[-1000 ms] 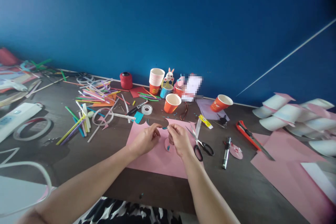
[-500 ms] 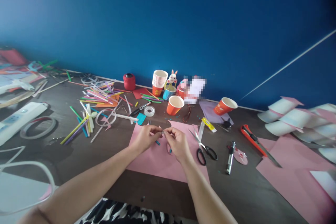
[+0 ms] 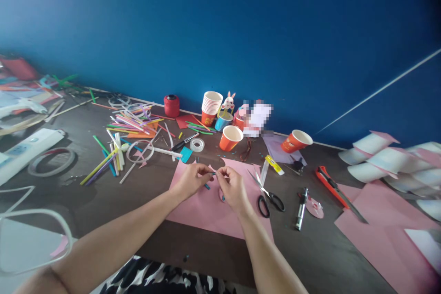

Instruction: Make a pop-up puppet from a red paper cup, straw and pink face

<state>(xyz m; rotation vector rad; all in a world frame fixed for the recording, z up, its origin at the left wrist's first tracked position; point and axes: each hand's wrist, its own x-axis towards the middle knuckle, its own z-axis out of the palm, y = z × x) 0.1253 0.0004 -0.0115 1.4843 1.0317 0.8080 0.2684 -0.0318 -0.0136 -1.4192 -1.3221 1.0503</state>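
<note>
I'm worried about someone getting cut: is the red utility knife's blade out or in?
Out. The utility knife has a length of metal blade showing past the end of its red body, over pink paper.

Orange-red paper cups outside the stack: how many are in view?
3: one cup in front of the stacked paper cups; another cup by the lilac paper; a partly covered cup right of the blue cup. Others may be hidden.

Two hands (image 3: 193,181) (image 3: 233,186), one scissors (image 3: 263,190), one cutter (image 3: 331,187)
</note>
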